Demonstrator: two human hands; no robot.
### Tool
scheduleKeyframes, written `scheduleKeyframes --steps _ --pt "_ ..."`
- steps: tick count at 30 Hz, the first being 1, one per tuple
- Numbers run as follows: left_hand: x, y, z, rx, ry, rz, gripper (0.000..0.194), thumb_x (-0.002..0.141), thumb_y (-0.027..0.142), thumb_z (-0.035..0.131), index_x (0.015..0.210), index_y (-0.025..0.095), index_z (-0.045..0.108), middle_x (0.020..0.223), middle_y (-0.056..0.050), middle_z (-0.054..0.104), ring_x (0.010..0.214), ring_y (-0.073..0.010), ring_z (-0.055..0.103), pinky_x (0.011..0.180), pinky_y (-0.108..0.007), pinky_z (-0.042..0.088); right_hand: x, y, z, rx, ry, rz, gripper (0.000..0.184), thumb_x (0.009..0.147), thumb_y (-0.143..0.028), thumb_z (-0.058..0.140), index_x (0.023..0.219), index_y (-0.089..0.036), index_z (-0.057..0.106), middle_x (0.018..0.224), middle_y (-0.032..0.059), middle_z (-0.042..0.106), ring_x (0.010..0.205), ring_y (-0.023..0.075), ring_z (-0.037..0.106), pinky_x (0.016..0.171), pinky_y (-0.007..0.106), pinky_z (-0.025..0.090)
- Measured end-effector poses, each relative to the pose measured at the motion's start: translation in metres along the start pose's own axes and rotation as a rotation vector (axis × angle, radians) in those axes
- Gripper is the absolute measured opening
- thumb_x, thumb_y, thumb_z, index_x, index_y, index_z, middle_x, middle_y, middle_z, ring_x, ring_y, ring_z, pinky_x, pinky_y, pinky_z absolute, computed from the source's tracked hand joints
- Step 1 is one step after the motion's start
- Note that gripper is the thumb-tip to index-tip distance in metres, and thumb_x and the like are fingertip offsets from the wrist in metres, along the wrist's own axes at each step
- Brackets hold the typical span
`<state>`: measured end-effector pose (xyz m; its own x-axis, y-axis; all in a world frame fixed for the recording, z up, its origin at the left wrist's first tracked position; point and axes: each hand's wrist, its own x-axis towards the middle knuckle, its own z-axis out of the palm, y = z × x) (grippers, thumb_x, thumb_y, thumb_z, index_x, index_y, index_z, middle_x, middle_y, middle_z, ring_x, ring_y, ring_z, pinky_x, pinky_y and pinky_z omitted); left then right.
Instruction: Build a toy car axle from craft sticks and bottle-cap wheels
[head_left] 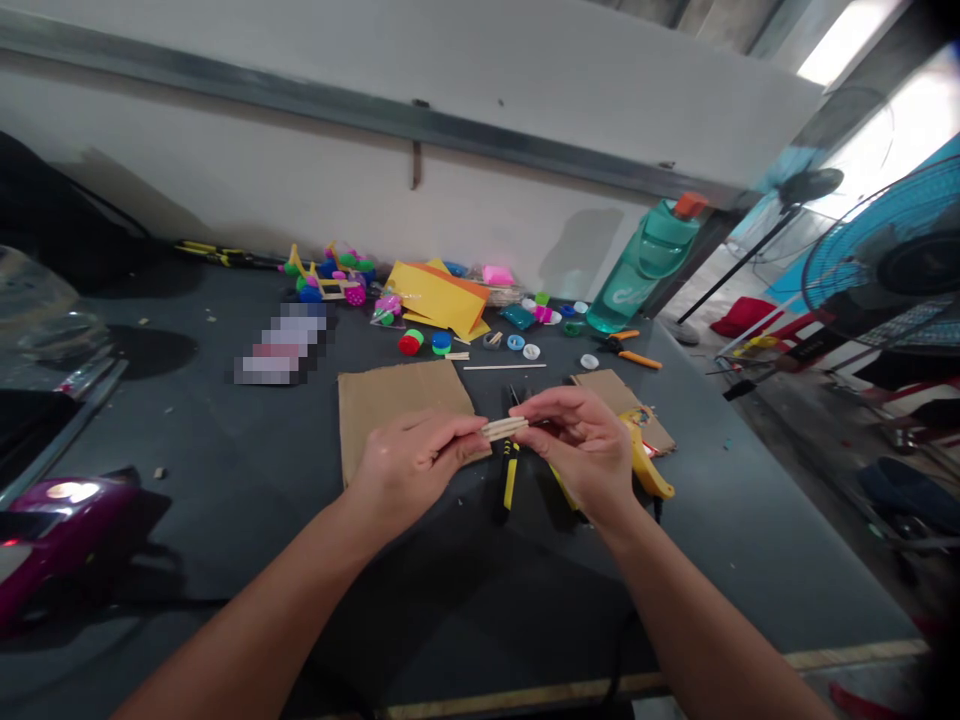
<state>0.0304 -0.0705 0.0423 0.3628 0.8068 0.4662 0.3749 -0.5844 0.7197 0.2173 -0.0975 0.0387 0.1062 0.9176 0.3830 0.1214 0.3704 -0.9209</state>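
Both my hands meet over the dark table (225,480) and pinch a small bundle of pale wooden sticks (504,428) between them. My left hand (416,460) grips the sticks' left end with closed fingers. My right hand (581,440) pinches the right end. Under the hands lie a brown cardboard sheet (390,400), yellow-handled pliers (511,480) and a yellow glue gun (646,462), partly hidden by my right hand.
Farther back lie bottle caps (411,342), yellow paper (439,295), a thin stick (504,367), orange-handled cutters (634,353), a second cardboard piece (611,388) and a teal water bottle (645,265). A purple object (52,530) sits at left. A fan (892,260) stands right.
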Motion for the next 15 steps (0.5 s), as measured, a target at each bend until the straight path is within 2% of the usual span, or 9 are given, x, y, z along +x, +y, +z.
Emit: scheduleKeyframes --steps 6,10,15 --pt "-0.0008 0.0021 0.0 0.003 0.022 -0.01 0.009 0.079 0.026 0.064 0.079 0.027 0.073 0.064 0.0 0.067 0.062 -0.0149 0.059 0.063 -0.025 0.043 -0.0003 0.0007 0.0008 -0.005 0.003 -0.005 0.024 0.069 -0.015 0.074 0.088 -0.023 0.062 0.084 0.0 0.072 0.078 0.0146 0.069 0.068 0.026 0.059" --pt "-0.0007 0.0016 0.0 0.059 0.045 0.06 0.01 0.08 0.024 0.064 0.081 0.025 0.073 0.064 0.0 0.069 0.063 -0.0139 0.061 0.063 -0.023 0.045 -0.0009 0.0011 0.0 0.012 0.0 -0.015 0.025 0.069 -0.013 0.073 0.089 -0.024 0.063 0.084 -0.0009 0.072 0.078 0.0133 0.069 0.069 0.024 0.058" --pt "0.0004 -0.0024 0.0005 0.093 0.073 0.186 0.013 0.083 0.021 0.059 0.087 0.021 0.072 0.075 -0.001 0.073 0.069 -0.0128 0.065 0.065 -0.021 0.049 -0.0016 0.0014 -0.001 -0.014 -0.001 -0.029 0.022 0.07 -0.015 0.073 0.089 -0.023 0.065 0.086 -0.0001 0.071 0.078 0.0139 0.068 0.069 0.026 0.058"
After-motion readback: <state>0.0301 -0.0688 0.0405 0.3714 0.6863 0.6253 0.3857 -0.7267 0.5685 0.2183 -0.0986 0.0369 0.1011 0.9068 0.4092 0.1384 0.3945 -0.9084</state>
